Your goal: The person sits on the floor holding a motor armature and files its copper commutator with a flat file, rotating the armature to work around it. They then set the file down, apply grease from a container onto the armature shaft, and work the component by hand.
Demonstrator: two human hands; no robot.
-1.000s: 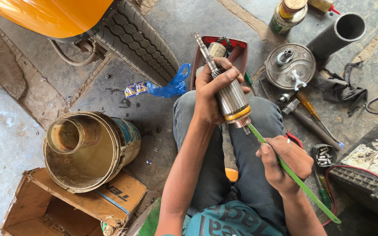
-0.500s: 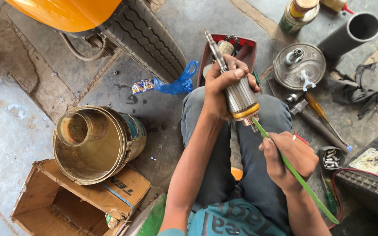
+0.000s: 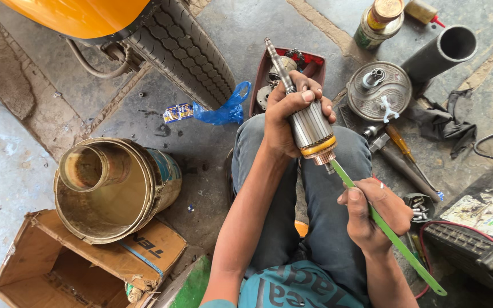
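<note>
green blade tip now against armature, within left fingers

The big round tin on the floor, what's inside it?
A smaller tin lies on its side inside the big round tin, its open mouth showing only a rusty brown inside. The floor under both is hidden.

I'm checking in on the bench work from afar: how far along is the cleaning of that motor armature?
Done: the armature is out of its housing, and a round end cover lies on the floor beside loose parts in the red tray.
In hand: the left hand grips the armature, and the right hand works a thin green blade at its copper end.
Left: everything lies apart, so reassembly looks undone.
</note>
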